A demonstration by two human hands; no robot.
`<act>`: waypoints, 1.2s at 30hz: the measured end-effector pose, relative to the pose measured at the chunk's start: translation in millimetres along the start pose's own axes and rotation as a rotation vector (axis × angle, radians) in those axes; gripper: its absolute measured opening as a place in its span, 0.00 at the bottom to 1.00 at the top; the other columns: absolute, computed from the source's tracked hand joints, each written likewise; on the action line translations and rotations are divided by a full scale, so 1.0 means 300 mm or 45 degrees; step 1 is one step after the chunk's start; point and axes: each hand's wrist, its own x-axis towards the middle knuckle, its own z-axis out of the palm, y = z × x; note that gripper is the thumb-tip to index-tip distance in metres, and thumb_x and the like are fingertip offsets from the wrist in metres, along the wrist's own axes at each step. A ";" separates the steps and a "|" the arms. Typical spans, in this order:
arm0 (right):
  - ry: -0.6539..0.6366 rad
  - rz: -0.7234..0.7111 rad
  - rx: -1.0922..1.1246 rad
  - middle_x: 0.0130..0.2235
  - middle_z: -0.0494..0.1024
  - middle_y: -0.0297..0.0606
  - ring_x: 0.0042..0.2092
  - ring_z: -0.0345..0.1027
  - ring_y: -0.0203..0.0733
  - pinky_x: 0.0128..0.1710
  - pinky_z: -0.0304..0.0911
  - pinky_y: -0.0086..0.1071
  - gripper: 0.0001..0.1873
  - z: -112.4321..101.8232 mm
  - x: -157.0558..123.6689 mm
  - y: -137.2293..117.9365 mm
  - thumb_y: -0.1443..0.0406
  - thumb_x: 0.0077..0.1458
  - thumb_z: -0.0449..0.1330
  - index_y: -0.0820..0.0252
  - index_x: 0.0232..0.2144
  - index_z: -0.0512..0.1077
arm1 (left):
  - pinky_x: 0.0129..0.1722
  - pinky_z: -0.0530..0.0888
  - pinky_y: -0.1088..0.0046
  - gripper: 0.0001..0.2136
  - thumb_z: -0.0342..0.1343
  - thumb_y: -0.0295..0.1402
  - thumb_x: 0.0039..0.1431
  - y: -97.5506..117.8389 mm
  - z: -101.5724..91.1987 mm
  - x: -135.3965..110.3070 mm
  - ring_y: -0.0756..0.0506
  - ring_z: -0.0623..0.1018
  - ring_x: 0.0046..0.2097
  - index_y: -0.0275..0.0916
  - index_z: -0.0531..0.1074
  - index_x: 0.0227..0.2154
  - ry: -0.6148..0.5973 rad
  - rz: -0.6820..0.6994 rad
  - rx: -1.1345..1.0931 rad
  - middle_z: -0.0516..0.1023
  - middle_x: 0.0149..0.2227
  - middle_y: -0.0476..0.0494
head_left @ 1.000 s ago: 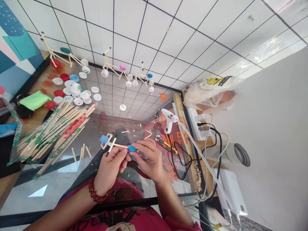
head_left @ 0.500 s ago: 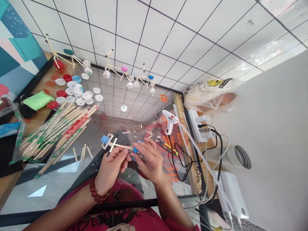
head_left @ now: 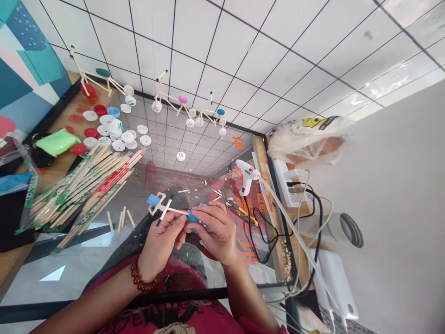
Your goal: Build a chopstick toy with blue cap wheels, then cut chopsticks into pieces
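Over a glass tabletop (head_left: 59, 287), seen from the head camera, the left hand (head_left: 162, 246), with a red bead bracelet (head_left: 142, 278) at its wrist, pinches a flat frame of chopstick pieces (head_left: 167, 208) between thumb and fingers. The frame sits at the centre of the view, held above the glass, with a blue bottle cap (head_left: 153, 200) on its far end. The right hand (head_left: 215, 234) pinches a second blue bottle cap (head_left: 193, 216) against the frame's long stick, its fingers curled and close together. At ten o'clock from the hands lie bundled wooden chopsticks (head_left: 83, 195) in printed paper sleeves, and beyond them a heap of white and coloured bottle caps (head_left: 118, 139) and a lump of green clay (head_left: 57, 141). Three finished stick models (head_left: 170, 99) stand at twelve o'clock. A white hot glue gun (head_left: 245, 176) rests at one o'clock, near a power strip (head_left: 288, 185) and a plastic bag (head_left: 302, 141). White panels ruled in black fill the top of the view, perhaps a ceiling reflected in the glass; I cannot tell.
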 end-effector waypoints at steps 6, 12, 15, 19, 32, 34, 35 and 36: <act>-0.001 -0.005 -0.016 0.41 0.84 0.36 0.39 0.78 0.39 0.51 0.66 0.42 0.09 0.002 0.005 -0.006 0.66 0.59 0.66 0.52 0.43 0.76 | 0.17 0.61 0.79 0.16 0.66 0.45 0.53 0.021 0.012 -0.002 0.55 0.65 0.20 0.36 0.76 0.32 -0.009 0.001 0.000 0.73 0.23 0.50; -0.029 0.031 0.000 0.40 0.84 0.35 0.40 0.78 0.39 0.51 0.66 0.42 0.11 0.008 0.004 -0.018 0.69 0.60 0.62 0.51 0.44 0.75 | 0.16 0.57 0.80 0.18 0.73 0.41 0.41 0.048 0.045 -0.002 0.56 0.62 0.20 0.36 0.75 0.32 0.081 -0.001 0.021 0.70 0.22 0.55; -0.009 0.039 0.020 0.39 0.84 0.35 0.39 0.78 0.39 0.52 0.66 0.43 0.12 0.015 -0.003 -0.023 0.70 0.59 0.62 0.52 0.44 0.74 | 0.16 0.56 0.80 0.18 0.74 0.39 0.38 0.060 0.063 -0.006 0.57 0.62 0.20 0.36 0.74 0.29 0.138 0.001 0.002 0.68 0.21 0.56; -0.001 0.043 0.027 0.39 0.83 0.35 0.39 0.78 0.39 0.52 0.65 0.43 0.15 0.024 -0.014 -0.027 0.71 0.57 0.63 0.52 0.46 0.72 | 0.18 0.58 0.79 0.16 0.73 0.38 0.40 0.060 0.074 -0.014 0.55 0.65 0.22 0.37 0.74 0.28 0.202 0.024 0.010 0.70 0.22 0.55; 0.073 0.093 -0.106 0.39 0.84 0.36 0.37 0.78 0.40 0.51 0.64 0.45 0.20 0.029 -0.026 -0.043 0.71 0.58 0.62 0.51 0.51 0.68 | 0.16 0.55 0.81 0.18 0.75 0.41 0.38 0.045 0.086 0.001 0.57 0.60 0.19 0.36 0.75 0.27 0.221 0.021 -0.036 0.67 0.19 0.57; 0.081 0.093 -0.130 0.39 0.83 0.35 0.38 0.77 0.40 0.51 0.63 0.44 0.21 0.029 -0.024 -0.045 0.72 0.57 0.62 0.52 0.51 0.68 | 0.16 0.54 0.81 0.19 0.74 0.42 0.38 0.050 0.091 0.001 0.57 0.59 0.19 0.36 0.75 0.26 0.216 0.010 -0.067 0.66 0.18 0.57; 0.086 0.093 -0.143 0.39 0.83 0.35 0.37 0.77 0.40 0.51 0.63 0.44 0.21 0.030 -0.022 -0.045 0.72 0.56 0.62 0.53 0.51 0.68 | 0.16 0.54 0.81 0.19 0.74 0.43 0.38 0.054 0.093 0.000 0.58 0.59 0.18 0.36 0.75 0.26 0.210 0.002 -0.081 0.67 0.18 0.57; 0.089 0.095 -0.154 0.38 0.83 0.35 0.37 0.77 0.40 0.51 0.62 0.44 0.21 0.031 -0.022 -0.045 0.72 0.56 0.62 0.53 0.51 0.68 | 0.15 0.53 0.81 0.19 0.74 0.44 0.38 0.057 0.095 -0.001 0.58 0.58 0.18 0.36 0.75 0.26 0.203 -0.005 -0.089 0.67 0.18 0.56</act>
